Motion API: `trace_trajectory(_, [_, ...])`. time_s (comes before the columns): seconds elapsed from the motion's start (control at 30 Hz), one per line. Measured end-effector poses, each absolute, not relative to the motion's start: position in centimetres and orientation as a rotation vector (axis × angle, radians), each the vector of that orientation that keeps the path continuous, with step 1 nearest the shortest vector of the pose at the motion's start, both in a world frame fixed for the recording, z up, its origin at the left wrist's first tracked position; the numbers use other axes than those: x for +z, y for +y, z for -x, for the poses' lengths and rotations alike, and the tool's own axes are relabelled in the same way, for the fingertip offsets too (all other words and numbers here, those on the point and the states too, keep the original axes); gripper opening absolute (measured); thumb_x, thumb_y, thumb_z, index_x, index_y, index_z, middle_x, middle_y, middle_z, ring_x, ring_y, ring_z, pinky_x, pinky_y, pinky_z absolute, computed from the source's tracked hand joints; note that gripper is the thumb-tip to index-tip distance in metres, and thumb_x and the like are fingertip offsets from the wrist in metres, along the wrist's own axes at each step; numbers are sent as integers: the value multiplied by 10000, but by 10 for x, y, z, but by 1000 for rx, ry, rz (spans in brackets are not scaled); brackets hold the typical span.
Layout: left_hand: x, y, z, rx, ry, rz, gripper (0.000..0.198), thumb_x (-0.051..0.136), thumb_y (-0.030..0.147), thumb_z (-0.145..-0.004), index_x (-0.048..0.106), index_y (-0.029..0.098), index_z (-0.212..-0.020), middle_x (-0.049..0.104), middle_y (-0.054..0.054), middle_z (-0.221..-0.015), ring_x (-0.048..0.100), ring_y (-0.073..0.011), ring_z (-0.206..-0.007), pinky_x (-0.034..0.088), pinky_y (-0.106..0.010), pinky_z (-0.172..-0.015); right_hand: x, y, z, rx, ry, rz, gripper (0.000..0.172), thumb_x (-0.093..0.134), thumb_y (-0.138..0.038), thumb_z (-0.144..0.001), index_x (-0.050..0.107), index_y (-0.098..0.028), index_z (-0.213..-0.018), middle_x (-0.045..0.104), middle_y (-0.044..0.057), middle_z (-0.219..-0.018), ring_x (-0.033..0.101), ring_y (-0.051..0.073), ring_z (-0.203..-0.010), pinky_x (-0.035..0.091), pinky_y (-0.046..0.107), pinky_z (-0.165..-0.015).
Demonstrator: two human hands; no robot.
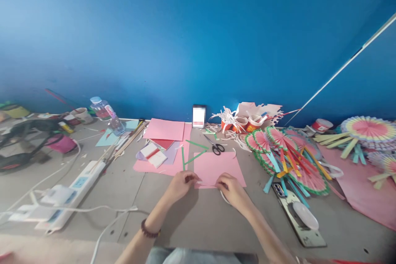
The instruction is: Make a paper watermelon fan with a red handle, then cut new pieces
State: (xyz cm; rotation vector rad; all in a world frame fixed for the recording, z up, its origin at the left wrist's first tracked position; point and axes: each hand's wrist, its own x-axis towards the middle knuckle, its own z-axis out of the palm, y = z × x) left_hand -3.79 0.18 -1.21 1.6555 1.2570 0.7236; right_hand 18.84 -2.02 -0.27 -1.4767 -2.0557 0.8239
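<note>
A pink paper sheet (218, 165) lies flat on the table in front of me. At its near left corner, my left hand (182, 185) is closed, with thumb and fingertips pinched on a thin white paper strip (225, 199). My right hand (233, 192) is closed on the same strip at the sheet's near edge, and a tail of it curls out below that hand. Part of the strip is hidden by my fingers. Beyond the sheet lie black-handled scissors (218, 148). Green paper strips (193, 157) form an angular shape to the left.
Left stand a power strip (76, 192) with cables, wooden sticks (128, 142) and a plastic bottle (107, 111). Stacked pink paper (163, 128) lies behind. Folded paper rosettes (284, 152), paper cups (254, 123) and a phone (297, 214) bearing a white oval object are right. A blue wall (198, 41) rises behind.
</note>
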Motion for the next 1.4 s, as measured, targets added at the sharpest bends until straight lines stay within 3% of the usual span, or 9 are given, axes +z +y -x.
trace_trajectory(0.13, [-14,4,39,681,1199,-1606,192,519,219,-718,694,159,-771,708,-55,-799,614,-170,-721,443,-256,-661,-6,-18,-197,911,-2044,1482,137,511,-206,-812,629,-177,-748,628,41,-776,573,159,-709,419,248,-651])
trace_trajectory(0.4, [-20,3,34,675,1232,-1634,181,524,226,-734,674,160,-811,691,-47,-784,610,-165,-718,447,-263,-673,4,-10,-196,765,-2198,1641,176,556,-314,-813,614,-193,-699,628,22,-763,570,151,-698,371,240,-636])
trace_trajectory(0.87, [-3,-5,28,566,1348,-1726,198,492,154,-698,661,179,-797,685,-30,-779,596,-155,-706,416,-241,-633,3,-1,-191,778,-2384,1703,142,548,-229,-799,641,-176,-706,645,46,-802,581,153,-756,347,232,-655])
trace_trajectory(1.4, [-8,-4,23,588,1386,-1908,152,437,220,-791,544,194,-686,620,-6,-645,531,-127,-589,370,-231,-562,6,8,-186,807,-2452,1783,106,556,-212,-771,648,-173,-736,652,50,-831,573,158,-774,322,239,-649])
